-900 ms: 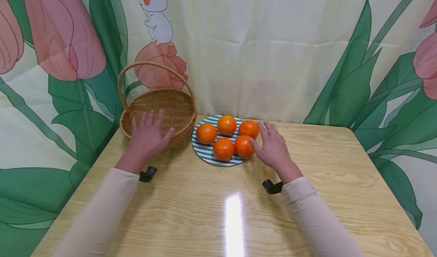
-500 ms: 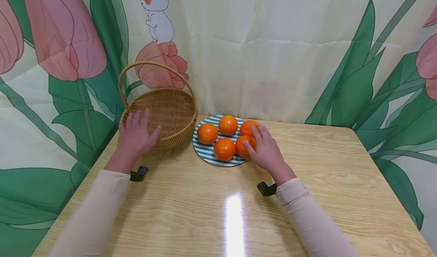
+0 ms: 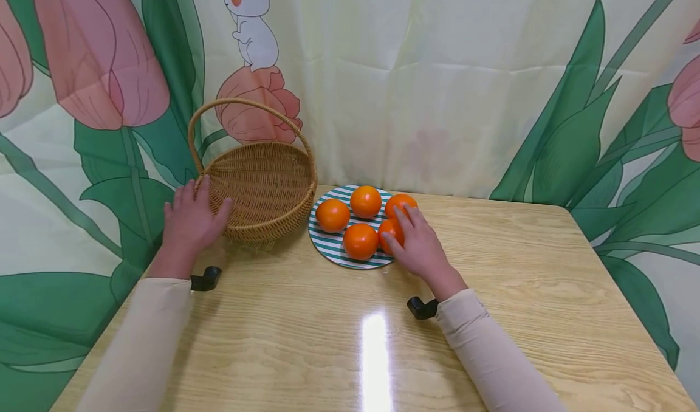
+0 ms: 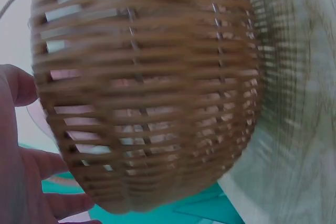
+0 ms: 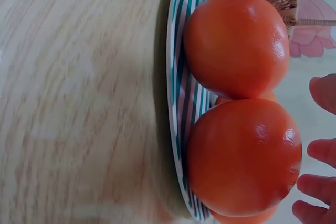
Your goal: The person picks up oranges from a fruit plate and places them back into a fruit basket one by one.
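A wicker basket (image 3: 262, 184) with a tall arched handle stands at the back left. My left hand (image 3: 188, 226) is at its near left side; in the left wrist view, the fingers (image 4: 68, 205) lie along the rim of the woven wall (image 4: 152, 98), the thumb apart. Beside the basket, a teal-and-white striped plate (image 3: 327, 245) bears several shiny oranges (image 3: 360, 241). My right hand (image 3: 418, 245) reaches over the plate's right side, fingers spread, close to the front right orange (image 3: 390, 234). The right wrist view shows its fingertips (image 5: 317, 187) just above that orange (image 5: 244, 156), with nothing gripped.
A light wooden table (image 3: 306, 339) carries everything, with a bright light reflection (image 3: 375, 357) near its front. Behind it hangs a curtain (image 3: 437, 96) printed with tulips. A black mount piece (image 3: 422, 309) juts from the right wrist, another (image 3: 206, 279) from the left.
My left hand has moved left, from in front of the basket to its left side. My right hand has shifted left and slightly down, over the right-hand oranges. Basket and plate stay in place.
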`<state>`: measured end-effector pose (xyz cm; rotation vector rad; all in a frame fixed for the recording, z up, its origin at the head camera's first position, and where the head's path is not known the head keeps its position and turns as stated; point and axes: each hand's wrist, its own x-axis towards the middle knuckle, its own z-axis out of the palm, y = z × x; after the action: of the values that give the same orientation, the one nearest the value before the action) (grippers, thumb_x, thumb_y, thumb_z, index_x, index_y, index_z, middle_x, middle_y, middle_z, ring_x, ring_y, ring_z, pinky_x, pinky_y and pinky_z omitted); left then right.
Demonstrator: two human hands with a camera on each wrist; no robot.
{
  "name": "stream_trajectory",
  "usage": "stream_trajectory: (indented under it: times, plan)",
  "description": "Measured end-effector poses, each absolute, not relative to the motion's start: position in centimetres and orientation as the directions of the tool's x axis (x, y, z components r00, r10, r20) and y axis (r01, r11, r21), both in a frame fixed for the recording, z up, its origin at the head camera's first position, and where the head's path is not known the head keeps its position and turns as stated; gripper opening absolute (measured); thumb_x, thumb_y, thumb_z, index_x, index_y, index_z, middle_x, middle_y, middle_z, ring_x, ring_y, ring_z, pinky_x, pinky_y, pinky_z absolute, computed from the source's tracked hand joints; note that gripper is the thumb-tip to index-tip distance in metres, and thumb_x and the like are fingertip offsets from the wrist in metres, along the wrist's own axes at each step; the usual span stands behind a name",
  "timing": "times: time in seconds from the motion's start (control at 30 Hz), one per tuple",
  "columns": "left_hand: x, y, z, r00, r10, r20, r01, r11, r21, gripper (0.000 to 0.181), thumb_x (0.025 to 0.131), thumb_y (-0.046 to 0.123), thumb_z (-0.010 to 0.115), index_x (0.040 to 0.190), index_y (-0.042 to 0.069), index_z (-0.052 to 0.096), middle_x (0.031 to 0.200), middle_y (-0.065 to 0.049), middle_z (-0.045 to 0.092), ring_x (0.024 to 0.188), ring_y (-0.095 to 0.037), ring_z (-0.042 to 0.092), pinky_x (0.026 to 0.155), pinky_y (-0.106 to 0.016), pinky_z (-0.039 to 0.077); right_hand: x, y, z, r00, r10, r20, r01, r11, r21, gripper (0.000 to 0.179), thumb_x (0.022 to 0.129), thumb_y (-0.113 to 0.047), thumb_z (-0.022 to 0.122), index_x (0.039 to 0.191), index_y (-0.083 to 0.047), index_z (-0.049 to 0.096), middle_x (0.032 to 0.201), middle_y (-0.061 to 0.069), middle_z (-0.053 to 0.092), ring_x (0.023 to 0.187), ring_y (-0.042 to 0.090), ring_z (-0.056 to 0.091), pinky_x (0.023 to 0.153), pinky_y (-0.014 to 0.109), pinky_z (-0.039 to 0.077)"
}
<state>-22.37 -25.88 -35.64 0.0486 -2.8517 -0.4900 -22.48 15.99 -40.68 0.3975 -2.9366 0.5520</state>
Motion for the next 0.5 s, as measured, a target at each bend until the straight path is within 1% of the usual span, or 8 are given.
stream_trajectory:
  times: [0.13,0.3,0.4,0.5]
  plan:
    - [-22.6,-26.9,-36.2,-0.961,-0.087,0.262,0.015,0.932,0.363,0.073,0.092,0.051,0.026,0.145,0.002,0.013,0.141,-0.035,0.018,0.128,-0.053,0.017,0.093,-0.072,0.014,-22.5,15.9,-40.9,-0.955,-0.234,0.18,-0.283,0.899,-0.333,0.067,0.088,-0.05,0.046,0.143,-0.017,0.028,0.15,0.009,0.021,0.137,0.034,0.02,0.104,0.054,0.028]
    - [-22.9,-28.1,-36.7,-0.968,-0.1,0.229,0.01,0.9,0.435,0.072,0.092,0.05,0.025,0.146,0.004,0.011,0.141,-0.037,0.017,0.127,-0.053,0.018,0.096,-0.067,0.017,-22.3,15.6,-41.0,-0.955,-0.238,0.176,-0.286,0.896,-0.339,0.068,0.085,-0.046,0.053,0.142,-0.017,0.03,0.149,0.011,0.021,0.135,0.035,0.024,0.102,0.055,0.031]
    - [-23.2,-28.6,-37.2,-0.975,-0.096,0.202,0.014,0.875,0.484,0.07,0.093,0.05,0.024,0.147,0.009,0.007,0.142,-0.035,0.017,0.127,-0.052,0.018,0.097,-0.065,0.019,-22.3,15.5,-41.1,-0.956,-0.235,0.175,-0.283,0.895,-0.345,0.069,0.083,-0.044,0.056,0.142,-0.019,0.03,0.149,0.01,0.021,0.133,0.035,0.026,0.1,0.056,0.033]
    - [-23.4,-28.9,-37.8,-0.974,-0.079,0.211,0.047,0.846,0.531,0.068,0.093,0.05,0.025,0.148,0.014,0.005,0.144,-0.03,0.019,0.129,-0.05,0.02,0.099,-0.063,0.02,-22.2,15.5,-41.2,-0.955,-0.238,0.176,-0.287,0.894,-0.346,0.071,0.082,-0.044,0.058,0.142,-0.02,0.03,0.149,0.01,0.021,0.133,0.034,0.027,0.099,0.056,0.034]
